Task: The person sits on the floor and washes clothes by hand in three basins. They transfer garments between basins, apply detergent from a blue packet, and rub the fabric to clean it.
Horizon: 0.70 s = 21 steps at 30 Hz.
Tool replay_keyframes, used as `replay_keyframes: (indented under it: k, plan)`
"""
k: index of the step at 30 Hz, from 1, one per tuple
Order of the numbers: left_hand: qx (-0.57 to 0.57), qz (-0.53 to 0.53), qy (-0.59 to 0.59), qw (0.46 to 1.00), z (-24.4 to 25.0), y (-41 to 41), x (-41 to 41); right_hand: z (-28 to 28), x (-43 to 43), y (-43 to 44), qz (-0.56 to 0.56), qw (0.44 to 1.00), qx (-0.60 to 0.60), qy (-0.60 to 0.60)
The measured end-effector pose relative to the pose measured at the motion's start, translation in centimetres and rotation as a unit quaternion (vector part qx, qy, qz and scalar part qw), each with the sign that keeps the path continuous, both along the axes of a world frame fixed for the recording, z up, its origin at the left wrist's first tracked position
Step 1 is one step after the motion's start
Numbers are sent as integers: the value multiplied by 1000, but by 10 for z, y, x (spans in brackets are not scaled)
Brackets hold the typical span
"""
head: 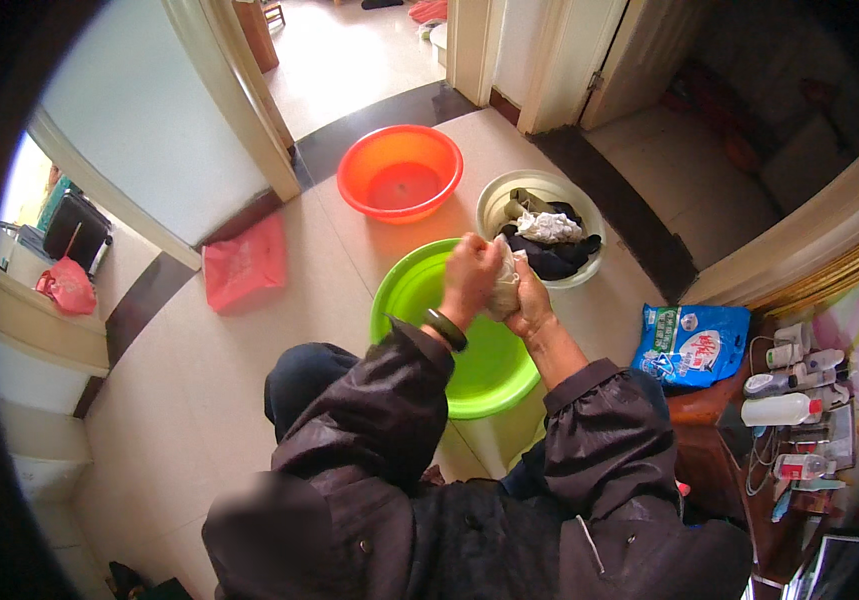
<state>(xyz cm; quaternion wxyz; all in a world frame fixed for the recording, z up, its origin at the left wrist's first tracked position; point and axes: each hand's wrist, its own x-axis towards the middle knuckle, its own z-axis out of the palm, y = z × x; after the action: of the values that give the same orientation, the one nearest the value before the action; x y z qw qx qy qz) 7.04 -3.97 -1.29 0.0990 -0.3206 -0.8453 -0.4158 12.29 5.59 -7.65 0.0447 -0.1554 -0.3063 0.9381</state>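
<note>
Both of my hands hold a light beige wet-looking cloth [505, 289] over a bright green plastic basin [485, 397]. The fingers of my left hand [468, 274], with a dark bangle at its wrist, are curled against the cloth's left side. My right hand [531, 301] grips the cloth from the right, its thumb upward. Just beyond them stands a cream basin [491, 196] holding dark clothes [549, 255] and a bunched white cloth [548, 226]. An orange-red plastic basin [399, 142] stands farther off to the left, with nothing seen in it but perhaps a little water.
A pink plastic bag [245, 262] lies on the tiled floor at the left. On the right, a blue detergent bag [692, 345] rests on a brown wooden cabinet [711, 457], beside several bottles [778, 409]. Door frames and dark threshold strips border the floor.
</note>
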Motion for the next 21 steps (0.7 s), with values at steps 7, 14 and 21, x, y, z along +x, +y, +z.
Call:
replay_keyframes:
  k: [7,14,21]
  plan:
    - [52,-170,-26,984,-9,6,47,-11,-1,28,8,996,39,-86]
    - [146,-66,-301,940,-65,-3,-28,-3,0,1,58,998,20,1]
    - [340,-214,-639,655,-57,-24,-33,18,0,25,-25,998,-50,-32]
